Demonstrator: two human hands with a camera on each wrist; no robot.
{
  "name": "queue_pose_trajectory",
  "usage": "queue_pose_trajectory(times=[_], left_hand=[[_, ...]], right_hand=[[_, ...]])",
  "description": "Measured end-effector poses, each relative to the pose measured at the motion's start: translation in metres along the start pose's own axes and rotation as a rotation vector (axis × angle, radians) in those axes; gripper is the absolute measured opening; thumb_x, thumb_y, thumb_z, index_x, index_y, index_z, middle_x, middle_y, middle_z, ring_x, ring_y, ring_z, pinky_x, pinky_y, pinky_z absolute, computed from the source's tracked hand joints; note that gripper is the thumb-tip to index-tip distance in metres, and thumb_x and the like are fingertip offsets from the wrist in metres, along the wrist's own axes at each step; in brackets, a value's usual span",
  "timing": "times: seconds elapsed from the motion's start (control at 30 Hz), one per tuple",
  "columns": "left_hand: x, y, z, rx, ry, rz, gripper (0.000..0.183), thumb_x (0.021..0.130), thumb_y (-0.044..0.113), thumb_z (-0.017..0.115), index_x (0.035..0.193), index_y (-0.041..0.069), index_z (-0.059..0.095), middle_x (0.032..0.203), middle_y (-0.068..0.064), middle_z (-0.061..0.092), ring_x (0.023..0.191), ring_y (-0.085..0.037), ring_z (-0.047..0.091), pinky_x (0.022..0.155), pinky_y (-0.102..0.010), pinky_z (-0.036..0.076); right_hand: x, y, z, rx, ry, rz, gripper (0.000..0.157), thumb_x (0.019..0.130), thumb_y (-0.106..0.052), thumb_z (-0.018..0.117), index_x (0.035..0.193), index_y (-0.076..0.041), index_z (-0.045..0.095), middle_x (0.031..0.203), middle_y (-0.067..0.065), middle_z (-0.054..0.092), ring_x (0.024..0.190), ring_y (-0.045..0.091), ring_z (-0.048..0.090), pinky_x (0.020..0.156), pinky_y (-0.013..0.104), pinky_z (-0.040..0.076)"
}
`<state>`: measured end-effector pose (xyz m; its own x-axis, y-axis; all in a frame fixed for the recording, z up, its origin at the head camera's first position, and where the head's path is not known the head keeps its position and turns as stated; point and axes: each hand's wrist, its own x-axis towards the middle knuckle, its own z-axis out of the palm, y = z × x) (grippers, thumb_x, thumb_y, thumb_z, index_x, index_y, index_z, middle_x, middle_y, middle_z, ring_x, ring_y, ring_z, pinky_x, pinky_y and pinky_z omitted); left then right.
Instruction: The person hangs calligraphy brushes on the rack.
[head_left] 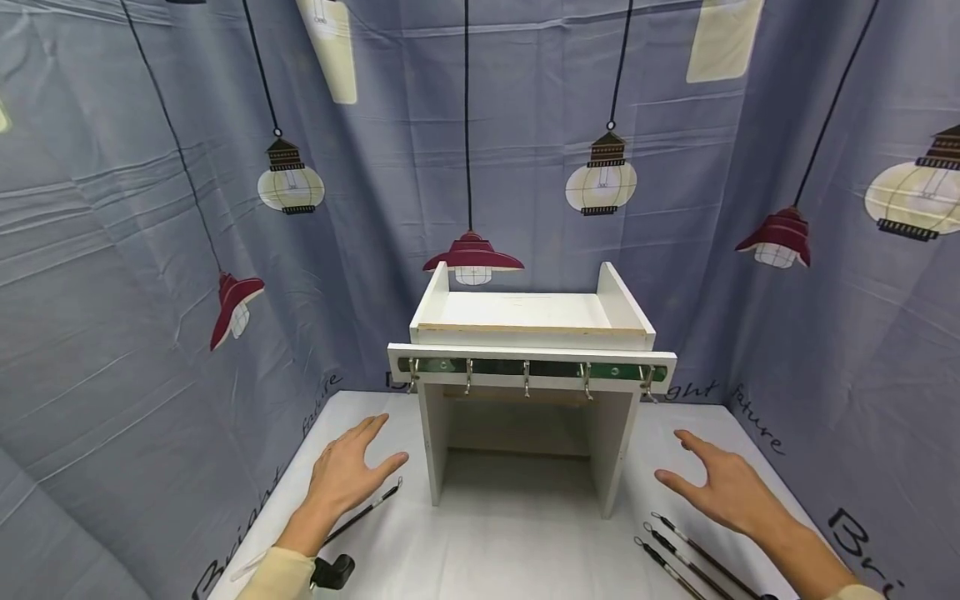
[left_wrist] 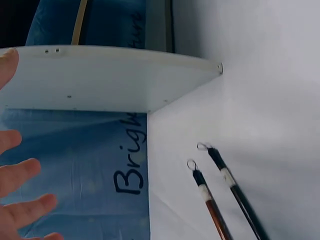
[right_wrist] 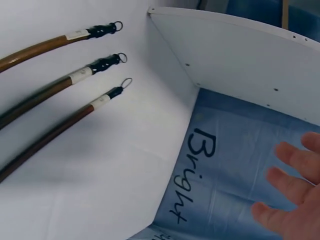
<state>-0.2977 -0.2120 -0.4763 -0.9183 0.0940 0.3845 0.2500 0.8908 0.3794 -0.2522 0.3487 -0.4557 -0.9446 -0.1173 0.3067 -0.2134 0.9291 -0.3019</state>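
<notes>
A white wooden stand [head_left: 528, 339] rises at the middle of the table, with a row of metal hooks [head_left: 527, 379] along its front rail. My left hand [head_left: 341, 477] hovers left of the stand, fingers spread and holding nothing. Below it lie slim rods with a wire loop at the tip, which look like brush handles; the left wrist view shows a reddish-brown one [left_wrist: 214, 212] and a dark one [left_wrist: 240, 199]. To the stand's right, my right hand [head_left: 729, 490] is also empty, fingers extended. Three similar looped handles [right_wrist: 75, 77] lie near it; their far ends are out of view.
The white tabletop [head_left: 517, 550] is enclosed by blue-grey curtains [head_left: 525, 167] printed with lamps, at the back and both sides. The stand has an open space below and an open-fronted tray on top. A black device [head_left: 332, 572] sits at my left wrist.
</notes>
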Motion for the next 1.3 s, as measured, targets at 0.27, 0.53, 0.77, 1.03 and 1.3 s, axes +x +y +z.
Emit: queue_pose_trajectory(times=[0.27, 0.53, 0.77, 1.03, 1.3], left_hand=[[0.006, 0.015, 0.009, -0.118, 0.083, -0.007, 0.069, 0.092, 0.062, 0.068, 0.147, 0.022, 0.059, 0.138, -0.005, 0.069, 0.129, -0.035, 0.063, 0.098, -0.06, 0.052], [0.013, 0.026, 0.017, -0.239, 0.147, 0.033, 0.057, 0.097, 0.045, 0.07, 0.145, 0.014, 0.06, 0.129, -0.008, 0.072, 0.117, -0.033, 0.069, 0.093, -0.057, 0.055], [0.017, 0.035, 0.027, -0.372, 0.179, 0.067, 0.06, 0.098, 0.039, 0.07, 0.15, 0.013, 0.055, 0.129, -0.012, 0.071, 0.111, -0.034, 0.07, 0.09, -0.055, 0.056], [0.018, 0.04, 0.033, -0.395, 0.232, 0.113, 0.052, 0.102, 0.031, 0.065, 0.149, 0.009, 0.055, 0.126, -0.012, 0.071, 0.104, -0.031, 0.072, 0.083, -0.048, 0.059], [0.02, 0.044, 0.037, -0.434, 0.249, 0.13, 0.05, 0.105, 0.03, 0.062, 0.149, 0.01, 0.054, 0.126, -0.013, 0.07, 0.101, -0.025, 0.074, 0.081, -0.046, 0.062]], right_hand=[[-0.007, 0.007, 0.006, -0.019, 0.032, 0.036, 0.069, 0.091, -0.057, 0.072, 0.132, -0.002, 0.064, 0.109, 0.021, 0.075, 0.077, 0.025, 0.068, 0.07, 0.052, 0.055], [-0.017, 0.015, 0.015, -0.002, 0.044, 0.061, 0.065, 0.092, -0.057, 0.072, 0.127, -0.002, 0.069, 0.101, 0.016, 0.076, 0.084, 0.031, 0.07, 0.071, 0.054, 0.055], [-0.03, 0.025, 0.025, 0.023, 0.031, 0.105, 0.064, 0.091, -0.057, 0.072, 0.124, -0.002, 0.072, 0.1, 0.013, 0.075, 0.089, 0.033, 0.07, 0.071, 0.053, 0.056], [-0.047, 0.036, 0.038, 0.027, 0.063, 0.092, 0.049, 0.088, -0.047, 0.079, 0.117, -0.007, 0.076, 0.094, 0.006, 0.073, 0.081, 0.021, 0.065, 0.065, 0.04, 0.052], [-0.063, 0.053, 0.054, 0.021, 0.112, 0.044, 0.038, 0.085, -0.037, 0.084, 0.111, -0.01, 0.079, 0.084, -0.005, 0.064, 0.073, 0.01, 0.056, 0.061, 0.029, 0.046]])
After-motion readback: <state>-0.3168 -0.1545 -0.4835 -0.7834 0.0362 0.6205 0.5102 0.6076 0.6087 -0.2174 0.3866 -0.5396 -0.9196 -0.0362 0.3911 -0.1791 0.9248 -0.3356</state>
